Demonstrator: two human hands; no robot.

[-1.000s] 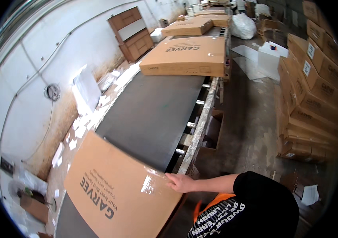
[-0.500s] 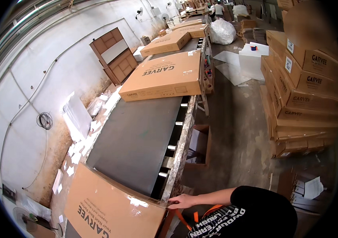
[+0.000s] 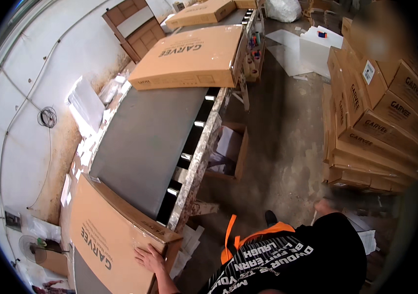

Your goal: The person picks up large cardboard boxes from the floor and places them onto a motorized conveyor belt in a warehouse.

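Note:
A brown cardboard carton (image 3: 103, 230) with dark print lies flat on the grey conveyor belt (image 3: 145, 132) at the lower left. My left hand (image 3: 150, 258) rests on its top near the right-hand end, fingers spread and holding nothing. Out to the right, over the floor, is my right hand (image 3: 322, 207), away from the carton. It is smeared, and whether the thin pale shape by it is a finger or a held thing cannot be made out. Farther up the belt lies another flat carton (image 3: 184, 56).
A worn metal rail (image 3: 194, 161) with rollers edges the conveyor. Beneath it stands an open box (image 3: 240, 152) of pale sheets. Stacked cartons (image 3: 375, 122) rise at the right, with a white foam block (image 3: 319, 49) behind. A wooden panel (image 3: 133, 29) leans at the wall.
My right hand has left the near carton's corner by the rail and swung right over the floor. My left hand has come onto the carton. The view has tilted lower.

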